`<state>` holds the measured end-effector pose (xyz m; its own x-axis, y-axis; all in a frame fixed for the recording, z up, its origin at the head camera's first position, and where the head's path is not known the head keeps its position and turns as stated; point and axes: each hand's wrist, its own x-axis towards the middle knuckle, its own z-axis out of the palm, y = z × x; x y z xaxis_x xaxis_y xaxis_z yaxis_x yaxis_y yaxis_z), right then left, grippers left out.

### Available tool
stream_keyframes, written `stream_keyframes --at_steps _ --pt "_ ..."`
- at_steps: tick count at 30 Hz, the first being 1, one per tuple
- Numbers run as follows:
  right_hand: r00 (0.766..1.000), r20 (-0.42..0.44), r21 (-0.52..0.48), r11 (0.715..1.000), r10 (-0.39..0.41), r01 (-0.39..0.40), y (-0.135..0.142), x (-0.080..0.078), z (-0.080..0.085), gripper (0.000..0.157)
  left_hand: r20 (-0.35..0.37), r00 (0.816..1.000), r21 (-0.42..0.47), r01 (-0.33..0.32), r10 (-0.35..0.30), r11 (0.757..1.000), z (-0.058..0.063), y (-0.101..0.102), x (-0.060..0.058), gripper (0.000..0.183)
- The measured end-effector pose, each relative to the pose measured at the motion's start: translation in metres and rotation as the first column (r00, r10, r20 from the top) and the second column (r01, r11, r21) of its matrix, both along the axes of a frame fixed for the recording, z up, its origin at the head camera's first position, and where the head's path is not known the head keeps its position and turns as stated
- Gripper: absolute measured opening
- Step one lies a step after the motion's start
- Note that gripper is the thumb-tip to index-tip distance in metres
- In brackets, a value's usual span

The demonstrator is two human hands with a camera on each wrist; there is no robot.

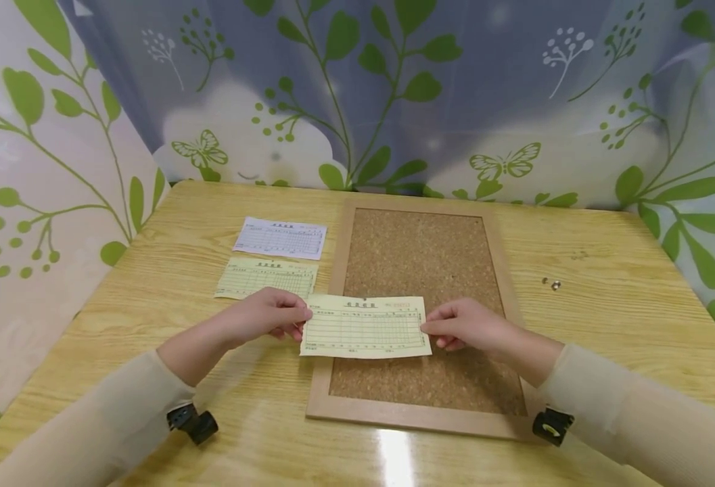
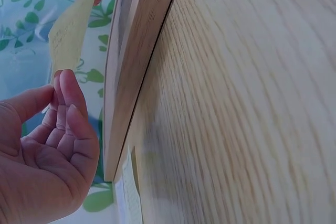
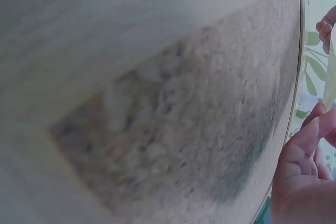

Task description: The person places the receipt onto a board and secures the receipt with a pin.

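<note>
A pale yellow printed receipt slip (image 1: 366, 328) is stretched level between both hands, above the lower half of a wood-framed cork board (image 1: 421, 257). My left hand (image 1: 266, 313) pinches its left edge between thumb and fingers. At the opposite edge, my right hand (image 1: 469, 326) pinches the slip the same way. In the left wrist view the slip (image 2: 72, 35) hangs in the air, apart from the board's frame (image 2: 139, 51). The right wrist view catches only a sliver of it beyond the right hand (image 3: 307, 158).
Left of the board lie a white slip (image 1: 281, 238) and another yellow slip (image 1: 266, 277), the latter partly behind the left hand. Small shiny metal pieces (image 1: 555, 285) sit on the wooden table (image 1: 625, 325) to the right. A patterned curtain (image 1: 394, 101) closes off the back.
</note>
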<state>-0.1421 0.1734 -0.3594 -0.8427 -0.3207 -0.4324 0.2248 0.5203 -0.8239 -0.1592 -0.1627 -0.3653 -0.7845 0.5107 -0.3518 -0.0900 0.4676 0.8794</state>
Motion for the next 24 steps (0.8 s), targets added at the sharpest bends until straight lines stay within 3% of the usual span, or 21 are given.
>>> stream_keyframes --at_steps 24 --pt "1.000 0.002 -0.015 1.000 0.009 -0.009 0.032 0.007 -0.007 0.024 -0.043 0.997 0.033 0.059 -0.058 0.998 -0.004 0.031 -0.003 0.021"
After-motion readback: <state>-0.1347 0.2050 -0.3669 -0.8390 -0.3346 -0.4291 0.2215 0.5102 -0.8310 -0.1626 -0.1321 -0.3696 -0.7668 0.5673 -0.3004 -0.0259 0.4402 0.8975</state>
